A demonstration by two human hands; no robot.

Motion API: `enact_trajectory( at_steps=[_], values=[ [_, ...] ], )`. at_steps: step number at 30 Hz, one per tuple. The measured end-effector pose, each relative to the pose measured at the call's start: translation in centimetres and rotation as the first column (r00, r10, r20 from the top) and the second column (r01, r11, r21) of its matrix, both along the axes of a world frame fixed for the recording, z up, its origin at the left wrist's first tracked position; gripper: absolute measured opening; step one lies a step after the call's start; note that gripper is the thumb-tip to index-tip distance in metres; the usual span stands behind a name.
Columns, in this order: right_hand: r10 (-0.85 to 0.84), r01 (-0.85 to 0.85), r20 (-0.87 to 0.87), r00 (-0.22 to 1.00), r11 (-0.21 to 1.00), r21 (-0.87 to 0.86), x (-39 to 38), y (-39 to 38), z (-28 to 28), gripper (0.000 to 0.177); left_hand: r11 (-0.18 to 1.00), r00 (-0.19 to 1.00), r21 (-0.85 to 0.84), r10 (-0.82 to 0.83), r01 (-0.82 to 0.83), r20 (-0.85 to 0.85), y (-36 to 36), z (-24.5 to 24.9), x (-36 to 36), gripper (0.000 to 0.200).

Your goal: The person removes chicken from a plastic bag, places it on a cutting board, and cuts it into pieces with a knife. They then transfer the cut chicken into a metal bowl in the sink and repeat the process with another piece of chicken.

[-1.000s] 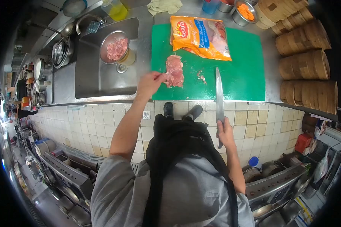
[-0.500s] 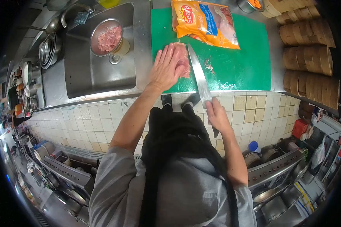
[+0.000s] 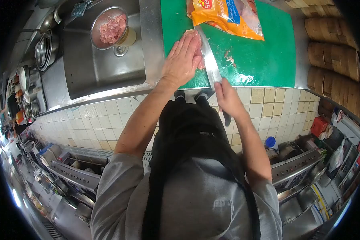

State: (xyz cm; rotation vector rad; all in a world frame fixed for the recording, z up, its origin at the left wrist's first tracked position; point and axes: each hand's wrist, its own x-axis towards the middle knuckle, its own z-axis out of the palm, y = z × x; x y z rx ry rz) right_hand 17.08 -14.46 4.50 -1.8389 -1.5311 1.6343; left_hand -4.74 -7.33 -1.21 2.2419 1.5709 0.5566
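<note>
My left hand (image 3: pixel 183 60) lies flat on a piece of raw chicken (image 3: pixel 199 61), fingers stretched out and pointing away from me. Much of the meat is hidden under the palm. In my right hand (image 3: pixel 229 98), closed round the handle, is a long kitchen knife (image 3: pixel 212 64). Its blade runs along the right side of the chicken, the tip reaching up near the orange bag. Both the meat and the blade are over the green cutting board (image 3: pixel 268 64). Small meat scraps (image 3: pixel 230 59) lie to the right of the knife.
An orange chicken bag (image 3: pixel 228 18) sits at the board's far side. To the left, a metal bowl (image 3: pixel 95 38) of cut meat stands in the steel sink (image 3: pixel 108 76). Bamboo steamers (image 3: pixel 332 58) line the right side, and stacked metal pans (image 3: pixel 46 50) stand beyond the sink.
The camera view has shifted, moving the counter up in the frame. The knife has slid forward, its tip now past the chicken's far end. My left hand stays flat on the meat.
</note>
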Motion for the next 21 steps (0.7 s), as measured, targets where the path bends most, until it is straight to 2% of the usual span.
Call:
enact_trajectory(
  at_steps=[3,4,7,9,13,14,17,18,21],
  values=[
    [0.071,-0.078,0.038,0.997,0.963,0.257,-0.8,2.4,-2.7,0.028,1.0,1.0,0.003,0.013,-0.013,-0.005,0.1,0.0,0.0,0.069],
    [0.07,-0.082,0.072,0.995,0.98,0.182,-1.0,2.9,-1.9,0.025,1.0,1.0,-0.006,0.029,-0.029,0.002,0.0,0.2,0.1,0.069],
    [0.066,-0.085,0.086,0.994,0.967,0.24,-0.3,0.9,-2.1,0.025,0.999,0.999,-0.034,0.042,-0.042,-0.002,0.1,0.6,0.6,0.069],
    [0.057,-0.075,0.097,0.994,0.98,0.185,0.8,-1.8,-2.1,0.025,0.998,0.998,-0.052,0.022,-0.025,-0.065,0.1,0.2,0.3,0.069],
    [0.047,-0.052,0.051,0.998,0.993,0.107,2.1,-5.5,-0.7,0.024,0.999,0.998,-0.035,0.006,-0.008,-0.056,0.0,-0.1,-0.1,0.069],
    [0.038,-0.043,0.053,0.998,0.995,0.094,1.9,-5.4,-0.6,0.023,1.0,0.999,-0.026,0.001,-0.002,-0.041,0.1,-0.3,-0.1,0.069],
    [0.079,-0.109,0.143,0.987,0.97,0.219,0.8,-2.4,-2.0,0.023,1.0,1.0,-0.018,0.007,-0.008,-0.022,0.0,-0.7,-0.2,0.069],
    [0.073,-0.099,0.14,0.987,0.976,0.193,0.0,-0.6,-1.8,0.024,1.0,1.0,-0.015,0.015,-0.016,-0.022,0.0,-0.8,-0.2,0.069],
    [0.102,-0.142,0.146,0.984,0.944,0.297,-1.8,3.4,-2.4,0.025,1.0,1.0,0.007,0.019,-0.019,-0.018,0.0,-0.6,-0.2,0.069]
  ],
)
